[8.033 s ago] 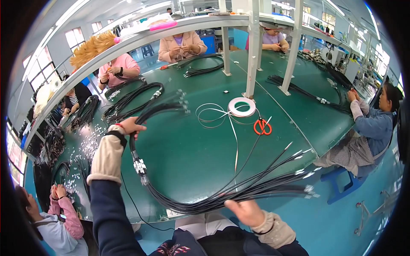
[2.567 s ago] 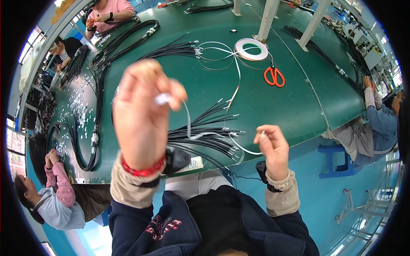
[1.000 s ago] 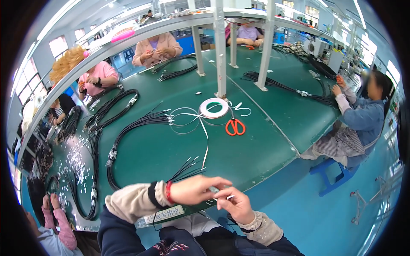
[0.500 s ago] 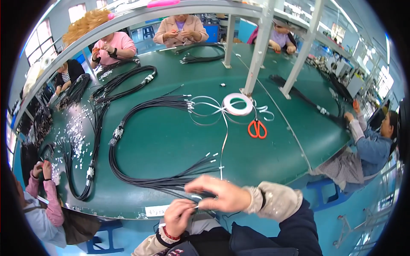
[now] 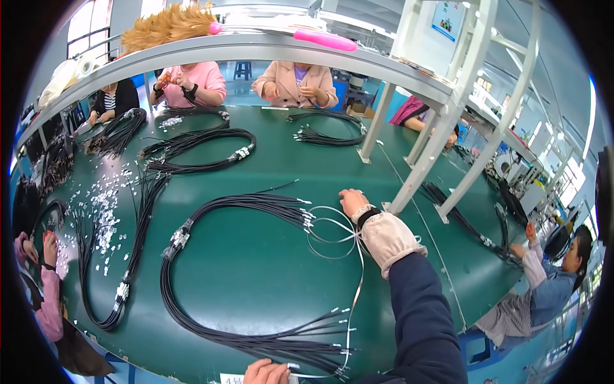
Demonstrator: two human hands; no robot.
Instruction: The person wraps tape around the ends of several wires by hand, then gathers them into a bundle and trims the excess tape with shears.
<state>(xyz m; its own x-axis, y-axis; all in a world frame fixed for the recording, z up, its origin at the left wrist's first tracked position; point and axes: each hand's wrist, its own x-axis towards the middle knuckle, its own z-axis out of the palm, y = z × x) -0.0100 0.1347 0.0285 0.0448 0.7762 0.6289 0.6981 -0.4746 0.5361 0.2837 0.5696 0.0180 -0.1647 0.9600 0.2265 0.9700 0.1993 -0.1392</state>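
My right hand (image 5: 353, 202) is stretched far across the table, back up and fingers curled down, beside the looped part of a narrow white ribbon (image 5: 360, 272). What lies beneath its palm is hidden, and my sleeve covers the spot where the ribbon roll and red-handled scissors lay. At the near edge, my left hand (image 5: 267, 371) is closed, with the ribbon's near end running to its fingertips. A large C-shaped bundle of black cables (image 5: 167, 288) lies in front of me. Its white-tipped lower ends spread out just beyond my left hand, and the ribbon crosses near them.
Metal posts (image 5: 419, 157) rise from the table right of my hand and carry a shelf (image 5: 256, 51). More black cable bundles (image 5: 137, 237) and scattered small white pieces (image 5: 105, 217) lie leftward. Several people (image 5: 551, 281) work around the green table (image 5: 256, 275).
My hands have parted. The right one went forward over the table to the ribbon loops, while the left dropped to the near edge. The head view has shifted, and the scissors and roll are now covered.
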